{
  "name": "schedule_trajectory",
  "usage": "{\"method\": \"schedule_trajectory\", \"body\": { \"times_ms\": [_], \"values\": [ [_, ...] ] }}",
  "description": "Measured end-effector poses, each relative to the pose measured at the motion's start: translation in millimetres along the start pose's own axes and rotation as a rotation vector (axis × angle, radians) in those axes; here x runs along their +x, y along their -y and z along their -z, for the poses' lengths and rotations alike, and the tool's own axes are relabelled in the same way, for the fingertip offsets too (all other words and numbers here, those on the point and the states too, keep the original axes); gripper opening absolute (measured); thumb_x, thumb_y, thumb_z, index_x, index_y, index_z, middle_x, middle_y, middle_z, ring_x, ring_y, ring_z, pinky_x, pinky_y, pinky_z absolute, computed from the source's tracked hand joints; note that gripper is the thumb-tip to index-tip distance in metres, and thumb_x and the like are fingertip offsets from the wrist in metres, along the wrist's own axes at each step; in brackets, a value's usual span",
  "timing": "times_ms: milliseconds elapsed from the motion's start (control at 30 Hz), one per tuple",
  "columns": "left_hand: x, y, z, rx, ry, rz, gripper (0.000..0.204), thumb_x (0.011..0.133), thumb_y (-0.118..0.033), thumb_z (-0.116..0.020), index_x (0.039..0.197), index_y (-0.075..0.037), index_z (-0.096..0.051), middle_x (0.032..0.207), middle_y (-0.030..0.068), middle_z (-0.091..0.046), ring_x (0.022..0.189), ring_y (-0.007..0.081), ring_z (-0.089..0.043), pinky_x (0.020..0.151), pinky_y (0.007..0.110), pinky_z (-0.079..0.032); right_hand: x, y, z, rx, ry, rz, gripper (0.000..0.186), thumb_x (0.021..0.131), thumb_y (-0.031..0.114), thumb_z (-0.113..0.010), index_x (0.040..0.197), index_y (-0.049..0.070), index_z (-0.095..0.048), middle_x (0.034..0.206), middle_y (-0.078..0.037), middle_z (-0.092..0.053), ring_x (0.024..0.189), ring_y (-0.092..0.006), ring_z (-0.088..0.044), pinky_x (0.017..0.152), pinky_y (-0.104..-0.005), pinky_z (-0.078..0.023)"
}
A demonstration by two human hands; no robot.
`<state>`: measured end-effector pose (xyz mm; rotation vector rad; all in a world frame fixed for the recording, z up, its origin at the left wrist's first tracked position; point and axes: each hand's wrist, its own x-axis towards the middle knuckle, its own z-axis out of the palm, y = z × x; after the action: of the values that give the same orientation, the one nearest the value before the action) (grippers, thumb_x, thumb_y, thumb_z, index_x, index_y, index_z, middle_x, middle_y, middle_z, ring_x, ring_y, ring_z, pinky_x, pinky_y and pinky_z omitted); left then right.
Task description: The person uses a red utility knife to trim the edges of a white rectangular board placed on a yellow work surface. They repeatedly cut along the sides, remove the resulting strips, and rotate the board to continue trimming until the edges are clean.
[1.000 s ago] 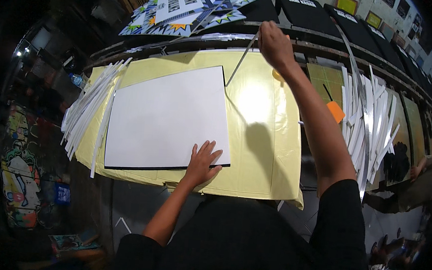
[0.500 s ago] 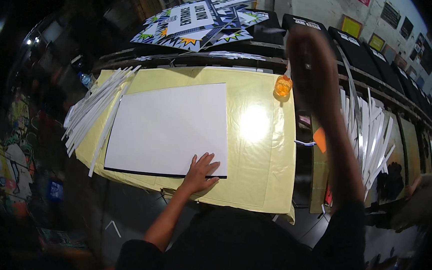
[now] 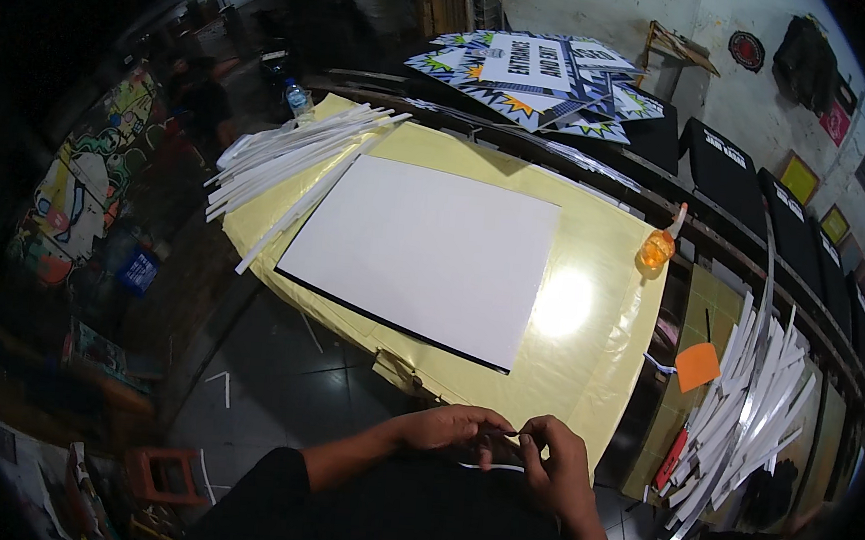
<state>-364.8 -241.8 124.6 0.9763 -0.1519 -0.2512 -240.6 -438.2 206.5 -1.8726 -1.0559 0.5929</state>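
My left hand (image 3: 451, 429) and my right hand (image 3: 555, 459) meet at the near edge of the yellow-covered table (image 3: 600, 312), both closed on a thin strip (image 3: 503, 434), whose details are hard to make out between the fingers. Just beyond them lies a large white board (image 3: 414, 249) with a dark edge. An orange bottle (image 3: 657, 250) with a pale nozzle stands at the table's far right corner. A heap of white strips (image 3: 290, 150) covers the table's left end.
More strips (image 3: 745, 392) and an orange square piece (image 3: 697, 367) lie on a surface to the right. Printed signs (image 3: 532, 71) are piled behind, beside black padded boards (image 3: 720, 180) on rails. A red stool (image 3: 162, 474) is on the floor at lower left.
My left hand has left the white board. My right hand has come down from above the far corner with the strip, and both hands now hold it. The view has turned.
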Motion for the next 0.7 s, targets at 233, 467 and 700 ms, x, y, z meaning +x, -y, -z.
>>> {"method": "schedule_trajectory", "body": {
  "times_ms": [233,467,700],
  "values": [
    [-80.0,-1.1,4.9,0.198,-0.433,-0.016,0.015,0.097,-0.015,-0.063,0.103,-0.002,-0.063,0.090,0.0048,-0.067,0.081,0.0094,-0.062,0.072,0.026,-0.052,14.5,18.9,-61.7,0.107,0.116,0.149,0.014,0.087,0.002,-0.068,0.100,0.000,-0.061,0.089,-0.013,-0.063,0.079,-0.0227,-0.064,0.070,-0.0324,-0.050],
    [-155.5,33.1,48.2,0.732,-0.860,-0.069,0.019,0.092,-0.009,-0.067,0.110,-0.004,-0.067,0.094,0.0026,-0.069,0.087,0.0117,-0.065,0.077,0.029,-0.052,51.1,22.8,-154.2,-0.104,0.032,0.270,0.015,0.081,0.000,-0.070,0.091,0.002,-0.059,0.084,-0.016,-0.055,0.077,-0.0356,-0.060,0.066,-0.0381,-0.048],
    [-281.1,135.0,126.0,0.988,-1.045,0.086,0.022,0.087,-0.010,-0.069,0.107,-0.003,-0.065,0.099,0.0165,-0.070,0.091,0.0264,-0.072,0.077,0.035,-0.055,54.5,35.0,-192.9,-0.257,-0.193,0.265,0.012,0.084,0.002,-0.066,0.092,0.005,-0.057,0.087,-0.014,-0.058,0.077,-0.0373,-0.061,0.065,-0.0409,-0.050]
  ]
}}
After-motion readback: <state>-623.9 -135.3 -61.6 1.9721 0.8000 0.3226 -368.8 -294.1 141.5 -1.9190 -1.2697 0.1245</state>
